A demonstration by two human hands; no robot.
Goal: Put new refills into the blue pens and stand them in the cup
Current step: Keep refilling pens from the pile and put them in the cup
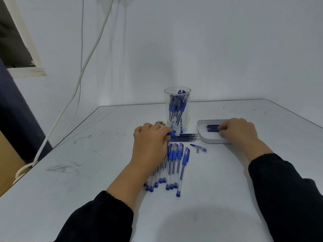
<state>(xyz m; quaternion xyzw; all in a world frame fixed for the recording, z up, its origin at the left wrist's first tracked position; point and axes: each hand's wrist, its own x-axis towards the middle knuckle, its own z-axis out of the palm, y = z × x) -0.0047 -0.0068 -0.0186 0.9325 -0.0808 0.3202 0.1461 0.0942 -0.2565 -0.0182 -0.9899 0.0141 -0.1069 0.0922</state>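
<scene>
Head view: left hand (150, 145) grips pen barrel (172, 134); right hand (238, 131) pinches refills (212, 128) in tray (201, 135); lift one only, feed tip-first.

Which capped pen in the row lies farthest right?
The capped pen at the row's right edge, set slightly apart, its end reaching nearest the camera.

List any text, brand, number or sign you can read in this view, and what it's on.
None can be read.
The pens on the table and those in the cup: any print on the barrels is too small and blurred.
The white tray, refills and loose cap: no markings visible.
</scene>
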